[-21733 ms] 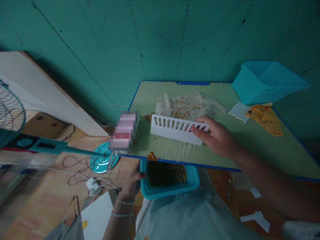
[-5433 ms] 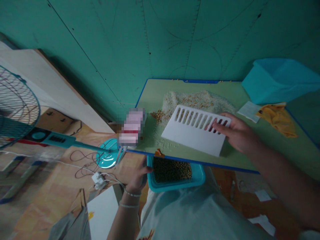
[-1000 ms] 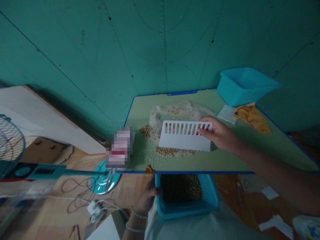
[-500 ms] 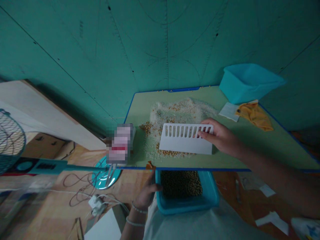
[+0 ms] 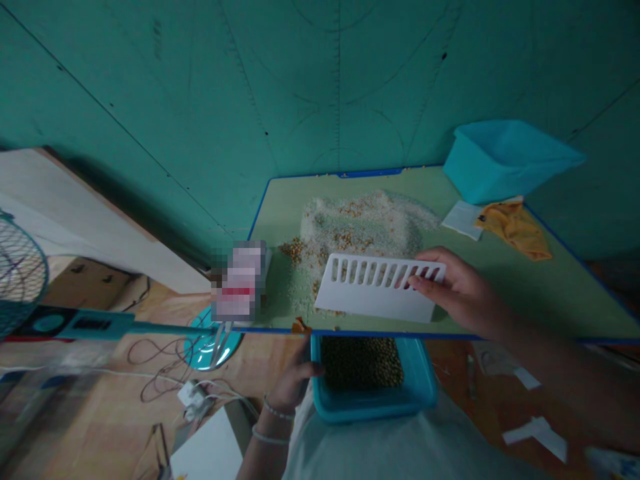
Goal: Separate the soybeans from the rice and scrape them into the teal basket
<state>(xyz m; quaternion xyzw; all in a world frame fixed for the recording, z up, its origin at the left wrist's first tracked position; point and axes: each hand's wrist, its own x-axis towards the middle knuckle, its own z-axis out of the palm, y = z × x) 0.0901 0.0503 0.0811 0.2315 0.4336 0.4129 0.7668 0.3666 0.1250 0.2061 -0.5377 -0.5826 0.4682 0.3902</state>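
My right hand [image 5: 457, 287] grips the right end of a white slotted plastic panel [image 5: 373, 303], thumb in front and fingers behind. The panel stands tilted on the green tabletop near its front edge. Behind it spreads a heap of white rice-like grains [image 5: 407, 217] mixed with yellow-brown soybean-like beans [image 5: 293, 250]. Below the table edge, a blue plastic tub [image 5: 375, 415] with many beans [image 5: 363, 363] rests on my lap. My left hand [image 5: 297, 380] holds the tub's left rim, the thumb over the edge and the other fingers mostly hidden.
A blue bin [image 5: 505, 163] stands at the table's back right, by a white paper [image 5: 463, 220] and a yellow cloth [image 5: 515, 230]. A blurred-out pinkish object [image 5: 240, 283] lies at the left edge. A fan [image 5: 90, 323], cables and a power strip [image 5: 195, 398] are at left.
My right hand has pulled the white panel toward the front edge and slightly right, over the beans that lay in front of it. My left hand stays on the tub.
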